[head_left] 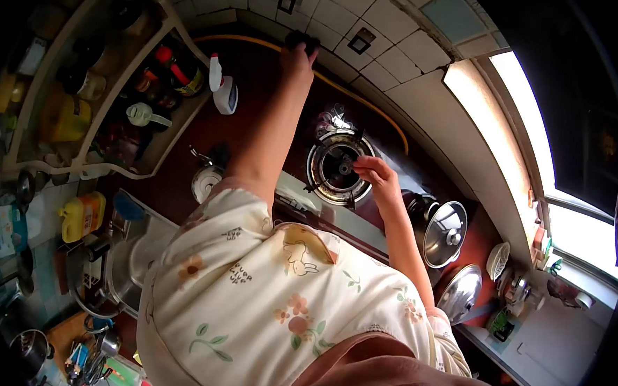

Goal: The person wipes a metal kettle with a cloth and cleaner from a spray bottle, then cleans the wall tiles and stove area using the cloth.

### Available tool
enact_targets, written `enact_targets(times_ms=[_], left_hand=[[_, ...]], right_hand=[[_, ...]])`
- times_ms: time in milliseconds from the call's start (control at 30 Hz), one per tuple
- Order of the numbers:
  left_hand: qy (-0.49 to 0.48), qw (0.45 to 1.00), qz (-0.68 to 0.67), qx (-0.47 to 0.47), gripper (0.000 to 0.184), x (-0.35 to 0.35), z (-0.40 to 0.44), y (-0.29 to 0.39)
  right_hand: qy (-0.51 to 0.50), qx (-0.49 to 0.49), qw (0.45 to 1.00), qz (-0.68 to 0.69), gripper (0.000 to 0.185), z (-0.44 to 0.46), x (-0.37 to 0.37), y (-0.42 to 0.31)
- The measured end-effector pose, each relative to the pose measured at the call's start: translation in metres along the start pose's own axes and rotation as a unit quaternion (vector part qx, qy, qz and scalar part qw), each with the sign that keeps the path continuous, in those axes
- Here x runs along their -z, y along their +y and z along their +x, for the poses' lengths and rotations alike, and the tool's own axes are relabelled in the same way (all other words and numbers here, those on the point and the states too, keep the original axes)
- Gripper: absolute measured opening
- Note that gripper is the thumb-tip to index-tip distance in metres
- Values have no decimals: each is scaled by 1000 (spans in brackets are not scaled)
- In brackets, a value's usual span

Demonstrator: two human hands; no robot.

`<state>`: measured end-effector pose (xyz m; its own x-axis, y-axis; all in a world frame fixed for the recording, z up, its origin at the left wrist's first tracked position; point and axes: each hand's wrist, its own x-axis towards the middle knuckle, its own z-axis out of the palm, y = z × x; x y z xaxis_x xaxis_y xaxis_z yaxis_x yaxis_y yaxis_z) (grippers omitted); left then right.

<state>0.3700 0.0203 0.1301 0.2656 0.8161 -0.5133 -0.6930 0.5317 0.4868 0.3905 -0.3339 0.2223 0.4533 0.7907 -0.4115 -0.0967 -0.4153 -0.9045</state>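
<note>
My left hand (301, 55) is stretched far forward to the foot of the tiled wall, its fingers closed on a small dark object (303, 41) whose kind I cannot make out. A yellow hose (244, 38) runs along the wall close to that hand. My right hand (376, 171) is at the right side of the gas burner (316, 181), fingertips pinched together by its rim. Whether something small is between those fingers is hidden. The burner has a round metal ring with dark pan supports.
A white spray bottle (224, 94) stands left of my left arm, near a shelf (124, 61) of bottles and jars. On the right are a lidded pot (444, 235) and another metal lid (459, 293). A sink (132, 254) lies at left, and a window (579, 235) at right.
</note>
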Motion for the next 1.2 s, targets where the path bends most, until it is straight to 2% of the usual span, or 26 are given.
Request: enact_targets(times_ms=[33, 100, 133, 233, 300, 367, 433, 500, 567, 600, 667, 700, 767, 833, 900, 933, 1033, 1133, 1167, 1200], left_hand=[[-23, 999, -15, -45, 46, -16, 22, -2], [-11, 994, 72, -78, 50, -53, 35, 2], [29, 967, 230, -109, 49, -59, 51, -5], [14, 959, 270, -88, 56, -70, 35, 12], [6, 960, 263, -100, 49, -66, 35, 7], [-138, 949, 256, -123, 36, -75, 16, 10], [-230, 934, 189, -199, 30, -97, 5, 14], [-253, 905, 191, -285, 32, -118, -17, 34], [-218, 923, 232, -215, 37, -121, -14, 38], [-219, 924, 230, -214, 37, -116, -7, 37], [-132, 934, 248, -223, 46, -95, 19, 22], [-77, 959, 212, -172, 58, -81, 37, 13], [34, 979, 201, 5, 61, -63, 53, 18], [45, 974, 220, 35, 56, -69, 60, 16], [64, 981, 184, 21, 52, -107, 16, 39], [37, 984, 173, 12, 61, -115, 13, 39], [-77, 957, 232, -157, 45, -145, -9, 58], [-219, 874, 211, -378, 29, -172, -10, 72], [-219, 873, 213, -379, 29, -174, -12, 77], [-178, 867, 270, -380, 28, -176, -13, 81]], right_hand=[[18, -8, 1000, 7, 33, -3, 7, 5], [38, -18, 999, 14, 34, -4, 15, 14], [48, -25, 998, 15, 35, -6, 18, 18], [69, -38, 997, 23, 36, -2, 15, 28], [65, -50, 996, 33, 34, 6, 7, 29], [64, -50, 996, 27, 33, 14, -4, 21], [36, -30, 999, 5, 31, 23, -13, 9], [33, -15, 999, -7, 31, 31, -23, -5], [29, 4, 999, -19, 31, 34, -27, -14], [30, 3, 999, -14, 31, 34, -28, -17], [36, 6, 999, -10, 30, 33, -27, -20], [37, -5, 999, -16, 30, 31, -25, -18], [33, -13, 999, -23, 30, 26, -24, -11], [27, -32, 999, -7, 33, 22, -23, -5], [33, -37, 999, 11, 34, 19, -27, -8], [28, -34, 999, 7, 34, 18, -28, -12], [16, -11, 1000, -2, 33, 22, -30, -23], [8, 1, 1000, -9, 31, 26, -35, -31], [9, -1, 1000, -10, 30, 25, -38, -32], [8, -3, 1000, -6, 30, 26, -37, -30]])
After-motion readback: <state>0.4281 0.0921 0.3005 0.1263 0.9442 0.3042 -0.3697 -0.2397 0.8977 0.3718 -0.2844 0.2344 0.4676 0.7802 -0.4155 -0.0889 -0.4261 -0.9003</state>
